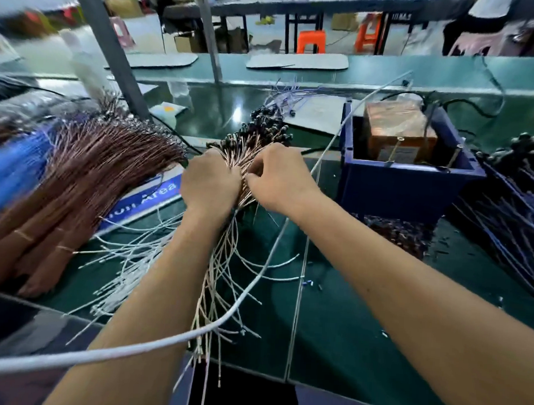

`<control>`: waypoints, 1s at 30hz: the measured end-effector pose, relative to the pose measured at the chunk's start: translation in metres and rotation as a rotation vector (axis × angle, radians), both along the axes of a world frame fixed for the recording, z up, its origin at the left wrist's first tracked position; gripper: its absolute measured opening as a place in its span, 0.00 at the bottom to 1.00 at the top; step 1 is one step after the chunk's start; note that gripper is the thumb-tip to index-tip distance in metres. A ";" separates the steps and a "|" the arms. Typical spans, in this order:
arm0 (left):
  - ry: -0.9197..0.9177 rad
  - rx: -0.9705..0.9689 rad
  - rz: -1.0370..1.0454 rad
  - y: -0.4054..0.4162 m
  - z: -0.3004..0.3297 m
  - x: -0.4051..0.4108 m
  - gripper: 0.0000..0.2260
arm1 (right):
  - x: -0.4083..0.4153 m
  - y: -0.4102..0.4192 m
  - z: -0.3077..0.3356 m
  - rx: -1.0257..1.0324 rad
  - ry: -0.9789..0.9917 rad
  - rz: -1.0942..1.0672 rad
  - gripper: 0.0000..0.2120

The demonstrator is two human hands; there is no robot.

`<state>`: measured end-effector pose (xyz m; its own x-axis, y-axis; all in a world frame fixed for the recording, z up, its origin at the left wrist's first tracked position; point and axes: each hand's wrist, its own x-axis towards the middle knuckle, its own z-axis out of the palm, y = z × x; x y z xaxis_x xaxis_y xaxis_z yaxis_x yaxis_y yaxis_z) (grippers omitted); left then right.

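In the head view, the left hand is wrapped round a bundle of thin copper-pink wires tipped with small black connectors. It grips the bundle just below those tips, so the tips rise beyond the knuckles and the pale tails fan down over the dark green counter under the wrist. The right hand sits just right of that grip. Its fingers are curled in and pinch at a strand or two on the bundle's side; how many they hold cannot be told.

The step looks like picking single wires out of the bundle. To do it well, the left grip should be firm enough to hold the connectors level but loose enough for one strand to slide. The pull should run along the wire, not sideways, to avoid kinks. The thick white cable crossing beneath the right forearm could snag loose tails.

Left of the fingers lies a big sheaf of brown wires; right of them stands a dark blue plastic bin.
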<state>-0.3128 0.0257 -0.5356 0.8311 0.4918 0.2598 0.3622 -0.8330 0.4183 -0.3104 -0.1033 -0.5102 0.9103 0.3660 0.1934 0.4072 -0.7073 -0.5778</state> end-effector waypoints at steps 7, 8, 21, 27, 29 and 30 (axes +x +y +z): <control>-0.036 0.141 -0.169 0.000 0.005 0.023 0.13 | 0.010 0.016 -0.022 -0.057 0.155 0.010 0.09; 0.011 0.161 -0.176 0.000 0.005 0.029 0.15 | 0.010 0.014 -0.024 -0.021 0.174 0.006 0.07; -0.146 -0.119 -0.181 -0.022 0.019 0.023 0.03 | 0.019 -0.002 -0.041 0.474 0.313 -0.162 0.04; -0.173 -0.170 -0.203 -0.027 0.031 0.020 0.08 | 0.017 -0.006 -0.039 0.667 0.411 -0.206 0.06; -0.216 -0.207 -0.219 -0.031 0.035 0.019 0.06 | 0.016 -0.005 -0.040 0.687 0.419 -0.167 0.05; -0.268 -0.258 -0.245 -0.033 0.038 0.020 0.07 | 0.015 -0.005 -0.040 0.679 0.404 -0.122 0.05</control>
